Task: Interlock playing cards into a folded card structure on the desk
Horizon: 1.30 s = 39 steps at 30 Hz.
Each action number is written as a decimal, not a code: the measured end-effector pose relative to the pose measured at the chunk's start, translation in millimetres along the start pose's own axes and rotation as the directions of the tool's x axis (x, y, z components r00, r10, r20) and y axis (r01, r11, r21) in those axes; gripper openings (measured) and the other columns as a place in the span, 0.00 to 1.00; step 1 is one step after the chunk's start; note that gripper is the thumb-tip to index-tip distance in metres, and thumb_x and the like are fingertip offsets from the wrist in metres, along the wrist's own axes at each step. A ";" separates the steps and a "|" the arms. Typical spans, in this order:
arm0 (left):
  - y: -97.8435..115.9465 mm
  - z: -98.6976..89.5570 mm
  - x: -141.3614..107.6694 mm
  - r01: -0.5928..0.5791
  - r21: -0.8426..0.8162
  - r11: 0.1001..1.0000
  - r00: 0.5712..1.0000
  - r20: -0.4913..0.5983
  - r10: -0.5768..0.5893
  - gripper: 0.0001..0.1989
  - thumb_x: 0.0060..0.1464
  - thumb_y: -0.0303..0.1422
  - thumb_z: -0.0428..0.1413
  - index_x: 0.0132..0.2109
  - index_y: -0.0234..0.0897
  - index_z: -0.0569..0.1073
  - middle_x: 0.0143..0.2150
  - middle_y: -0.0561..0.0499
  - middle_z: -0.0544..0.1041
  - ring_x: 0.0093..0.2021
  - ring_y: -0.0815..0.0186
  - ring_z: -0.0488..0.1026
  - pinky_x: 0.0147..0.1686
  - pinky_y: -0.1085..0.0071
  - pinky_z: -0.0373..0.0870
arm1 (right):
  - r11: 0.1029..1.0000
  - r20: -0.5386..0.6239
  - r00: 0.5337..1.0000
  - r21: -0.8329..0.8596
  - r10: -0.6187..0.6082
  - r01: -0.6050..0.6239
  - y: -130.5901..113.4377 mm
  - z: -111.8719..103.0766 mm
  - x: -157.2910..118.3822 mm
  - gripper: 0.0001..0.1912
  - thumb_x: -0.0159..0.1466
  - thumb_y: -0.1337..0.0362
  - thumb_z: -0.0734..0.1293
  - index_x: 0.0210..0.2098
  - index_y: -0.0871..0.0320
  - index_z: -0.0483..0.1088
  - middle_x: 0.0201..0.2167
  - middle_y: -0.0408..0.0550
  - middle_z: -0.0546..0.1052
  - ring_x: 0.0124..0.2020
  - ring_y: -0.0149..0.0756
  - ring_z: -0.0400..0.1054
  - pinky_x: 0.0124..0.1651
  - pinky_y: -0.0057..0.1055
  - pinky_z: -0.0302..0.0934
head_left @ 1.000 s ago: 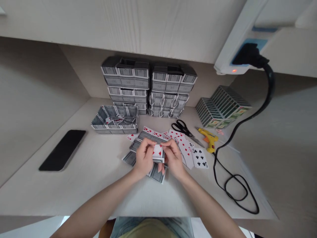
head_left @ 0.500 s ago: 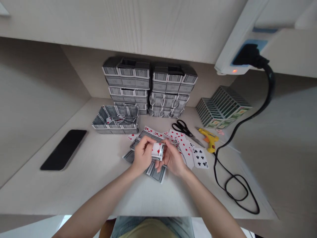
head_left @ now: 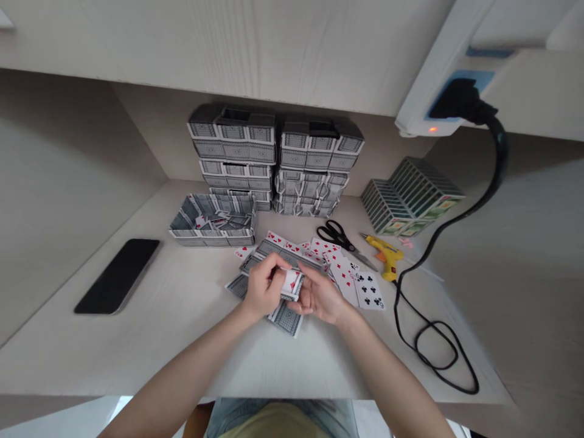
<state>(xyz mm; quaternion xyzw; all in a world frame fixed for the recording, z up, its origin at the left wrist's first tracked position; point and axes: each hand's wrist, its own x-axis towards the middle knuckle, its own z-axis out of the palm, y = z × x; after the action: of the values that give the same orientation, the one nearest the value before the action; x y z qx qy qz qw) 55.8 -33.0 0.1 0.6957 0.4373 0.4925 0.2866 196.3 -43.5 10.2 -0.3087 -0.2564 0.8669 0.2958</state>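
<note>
Between my two hands is a folded playing card (head_left: 291, 282), its white face with a red diamond turned up and its grey patterned edge towards me. My left hand (head_left: 264, 285) pinches its left side with thumb and fingers. At its right edge, my right hand (head_left: 318, 296) grips it with the fingers curled below. Under my hands lie grey-backed cards (head_left: 286, 319), partly hidden. Face-up cards spread to the right, among them a six of clubs (head_left: 368, 291) and several diamonds (head_left: 340, 267).
An open box made of cards (head_left: 214, 238) holds small folded pieces. Stacked card boxes (head_left: 237, 143) stand behind. Black scissors (head_left: 342, 238) and a yellow glue gun (head_left: 387, 254) with a black cord (head_left: 424, 365) lie right, near green-striped card packs (head_left: 410, 201). A phone (head_left: 118, 275) lies left.
The folded card has shifted slightly and tilted, showing its patterned right edge. My right fingers have curled in closer beneath it, and my left hand keeps its pinch.
</note>
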 end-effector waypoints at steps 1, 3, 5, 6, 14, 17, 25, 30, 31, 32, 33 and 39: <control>0.2 -0.2 0.5 -0.003 -0.003 1.000 1.000 0.008 0.003 0.05 0.51 0.28 0.46 0.29 0.38 0.65 0.23 0.56 0.66 0.23 0.70 0.63 0.25 0.73 0.58 | 1.000 -0.008 1.000 -0.014 -0.015 0.015 -0.2 -0.1 0.0 0.21 0.59 0.47 0.56 0.32 0.61 0.64 0.21 0.44 0.70 0.13 0.25 0.58 0.14 0.21 0.39; 0.1 -0.1 1.3 -0.013 -0.016 1.000 1.000 0.021 0.013 0.05 0.51 0.30 0.47 0.31 0.37 0.66 0.25 0.54 0.68 0.26 0.69 0.64 0.28 0.72 0.59 | 0.998 -0.028 0.998 -0.042 -0.056 0.055 -1.1 0.8 -0.6 0.19 0.59 0.49 0.58 0.31 0.61 0.63 0.21 0.44 0.70 0.13 0.24 0.57 0.15 0.21 0.38; -0.8 0.5 1.7 -0.014 -0.033 0.999 1.000 0.025 0.015 0.05 0.52 0.31 0.47 0.32 0.37 0.66 0.27 0.53 0.68 0.28 0.68 0.65 0.30 0.72 0.60 | 0.992 -0.042 0.993 -0.067 -0.106 0.103 -2.0 2.7 -1.7 0.18 0.59 0.49 0.59 0.31 0.60 0.62 0.21 0.43 0.69 0.13 0.23 0.56 0.15 0.21 0.38; -1.5 1.0 1.7 -0.011 -0.043 0.999 1.000 0.025 0.012 0.05 0.52 0.31 0.47 0.32 0.37 0.66 0.28 0.53 0.68 0.29 0.68 0.65 0.31 0.71 0.60 | 0.988 -0.045 0.989 -0.083 -0.137 0.133 -2.3 3.8 -2.1 0.18 0.59 0.49 0.59 0.30 0.60 0.62 0.21 0.42 0.69 0.13 0.23 0.55 0.15 0.21 0.38; -0.6 3.7 5.8 0.047 -0.049 0.998 0.999 0.010 -0.046 0.09 0.55 0.36 0.46 0.36 0.36 0.66 0.33 0.51 0.67 0.34 0.67 0.64 0.35 0.72 0.61 | 0.855 -0.092 0.915 -0.404 -0.392 0.325 2.3 5.3 0.0 0.23 0.61 0.47 0.55 0.22 0.59 0.61 0.09 0.39 0.65 0.09 0.23 0.50 0.13 0.23 0.38; -0.1 6.6 7.2 0.109 0.004 0.994 0.992 0.059 -0.109 0.12 0.57 0.37 0.43 0.32 0.36 0.66 0.30 0.52 0.67 0.33 0.67 0.64 0.34 0.72 0.60 | 0.774 -0.097 0.874 -0.518 -0.477 0.364 3.6 2.1 1.2 0.22 0.62 0.48 0.54 0.23 0.58 0.61 0.09 0.39 0.66 0.09 0.23 0.50 0.13 0.23 0.42; -0.7 10.7 3.2 0.191 0.023 0.981 0.972 0.134 -0.192 0.15 0.58 0.39 0.42 0.38 0.36 0.69 0.33 0.50 0.74 0.33 0.67 0.70 0.33 0.73 0.63 | 0.616 -0.174 0.803 -0.737 -0.570 0.277 6.8 -3.4 2.6 0.18 0.63 0.51 0.54 0.25 0.58 0.61 0.08 0.36 0.64 0.09 0.25 0.53 0.13 0.22 0.46; -0.3 11.1 1.5 0.194 0.081 0.978 0.973 0.115 -0.202 0.16 0.58 0.41 0.43 0.36 0.36 0.70 0.28 0.51 0.75 0.29 0.67 0.71 0.29 0.74 0.63 | 0.537 -0.163 0.780 -0.806 -0.604 0.247 11.5 -4.7 2.4 0.17 0.64 0.53 0.52 0.30 0.58 0.63 0.07 0.35 0.61 0.09 0.26 0.54 0.14 0.22 0.47; -0.7 11.3 1.1 0.197 0.071 0.978 0.972 0.116 -0.204 0.15 0.58 0.41 0.43 0.36 0.36 0.70 0.28 0.51 0.75 0.29 0.67 0.71 0.28 0.74 0.63 | 0.510 -0.159 0.767 -0.825 -0.622 0.243 12.2 -4.7 2.5 0.17 0.64 0.54 0.52 0.29 0.58 0.64 0.08 0.35 0.61 0.09 0.26 0.55 0.14 0.22 0.48; -1.2 11.6 0.6 0.207 0.051 0.977 0.970 0.117 -0.212 0.15 0.57 0.41 0.43 0.36 0.36 0.70 0.28 0.51 0.75 0.29 0.68 0.71 0.27 0.75 0.63 | 0.472 -0.154 0.745 -0.849 -0.649 0.236 12.7 -4.5 2.6 0.17 0.64 0.54 0.52 0.29 0.58 0.64 0.08 0.35 0.60 0.10 0.27 0.56 0.15 0.22 0.49; -1.4 12.0 0.1 0.226 0.016 0.974 0.967 0.118 -0.226 0.15 0.57 0.41 0.44 0.36 0.36 0.70 0.28 0.51 0.75 0.28 0.68 0.71 0.26 0.75 0.63 | 0.428 -0.145 0.718 -0.874 -0.681 0.229 13.0 -4.2 2.6 0.17 0.64 0.55 0.53 0.28 0.58 0.64 0.09 0.35 0.60 0.12 0.27 0.58 0.16 0.23 0.50; 4.6 14.3 0.9 0.430 -0.449 0.783 0.903 0.234 -0.362 0.17 0.53 0.43 0.48 0.40 0.35 0.72 0.33 0.50 0.75 0.25 0.68 0.70 0.19 0.74 0.65 | 0.110 0.066 0.602 -0.962 -0.795 0.251 11.0 -1.2 1.7 0.16 0.65 0.62 0.52 0.34 0.58 0.69 0.26 0.45 0.73 0.28 0.32 0.68 0.33 0.28 0.61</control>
<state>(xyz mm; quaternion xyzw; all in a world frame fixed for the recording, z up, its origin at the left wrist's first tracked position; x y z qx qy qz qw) 70.8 -33.9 -0.7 0.5240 0.4139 0.4676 0.5792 192.2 -49.6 1.8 -0.4988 -0.7023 0.2818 0.4226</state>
